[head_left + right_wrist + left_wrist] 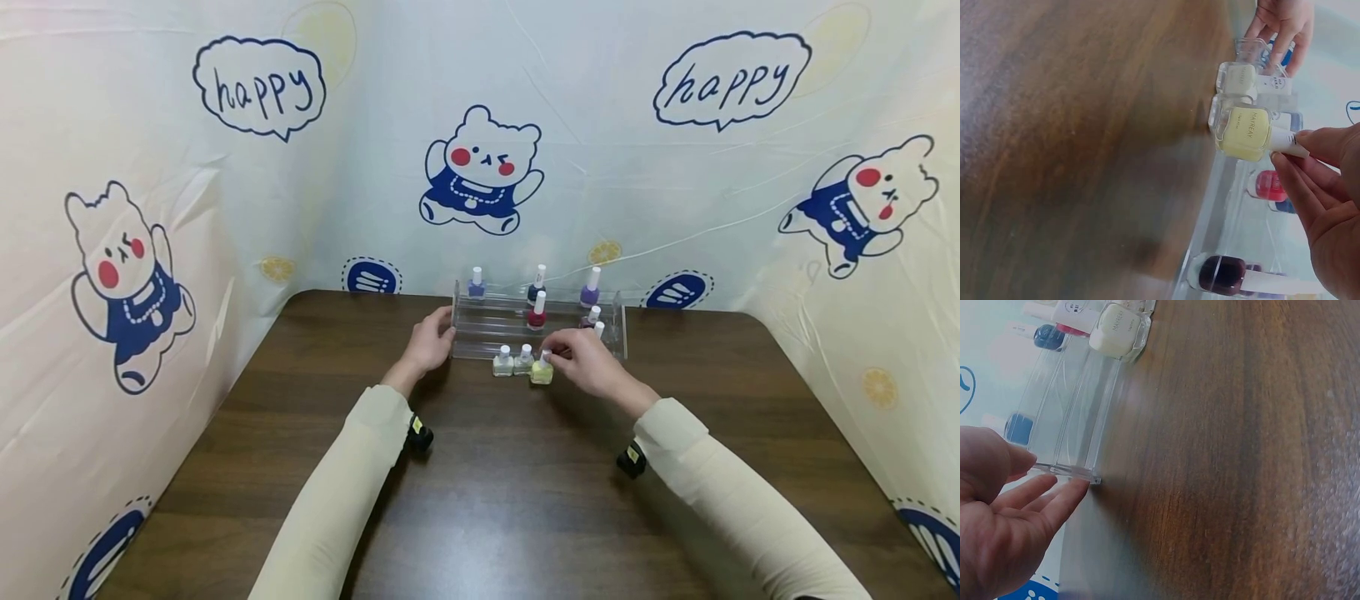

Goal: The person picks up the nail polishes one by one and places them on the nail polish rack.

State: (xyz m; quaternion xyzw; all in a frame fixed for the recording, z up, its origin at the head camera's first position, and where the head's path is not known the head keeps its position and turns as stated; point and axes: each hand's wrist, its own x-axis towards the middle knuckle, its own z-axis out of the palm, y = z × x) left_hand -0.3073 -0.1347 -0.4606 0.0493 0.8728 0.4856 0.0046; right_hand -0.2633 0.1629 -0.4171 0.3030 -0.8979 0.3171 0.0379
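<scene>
Seemingly mid-transfer, my right fingers [1302, 197] pinched the yellow bottle [1244, 133], left fingers [1063, 505] touching the rack [487, 321]; steady placing seemed next

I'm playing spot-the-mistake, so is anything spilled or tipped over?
Nothing stands out: no spill shows, and the bottles on the clear rack stand upright. The right hand just pinches the yellow bottle by its cap.

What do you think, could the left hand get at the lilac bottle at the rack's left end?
Probably yes: the left hand is at that end of the clear rack, and no other bottle stands in front of the lilac bottle. It may need to clear the end panel.
</scene>
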